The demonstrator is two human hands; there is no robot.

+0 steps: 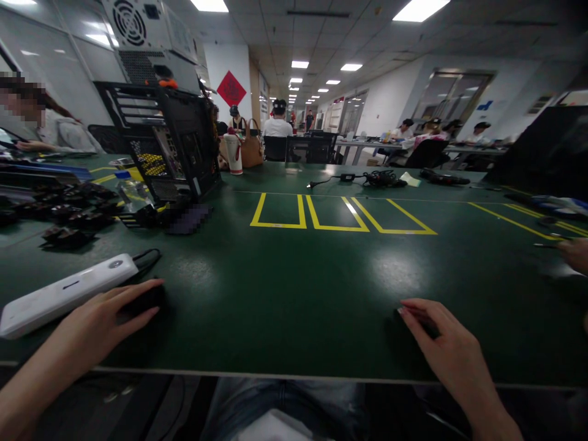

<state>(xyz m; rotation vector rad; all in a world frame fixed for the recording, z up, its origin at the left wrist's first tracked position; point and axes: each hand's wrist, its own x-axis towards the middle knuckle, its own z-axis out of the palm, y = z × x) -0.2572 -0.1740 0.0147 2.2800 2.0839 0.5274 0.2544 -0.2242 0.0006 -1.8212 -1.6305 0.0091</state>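
My left hand (108,313) rests low over the green table (257,288), thumb and forefinger spread apart. A dark patch lies between them; whether it is shadow or a black object I cannot tell. Just beyond that hand lies a long white case (68,295) with a round grey button and a black cable (147,260). Near the table's front edge on the right is my right hand (452,343). Its thumb and forefinger come together at the tips, and anything pinched there is too small to make out.
An open black computer case (186,144) stands at the left with a metal power supply unit (133,27) on top. Dark parts (73,211) lie beside it. Yellow tape outlines (278,225) mark the table. A coiled black cable (383,178) lies farther back. Another person's hand (575,254) reaches in at right.
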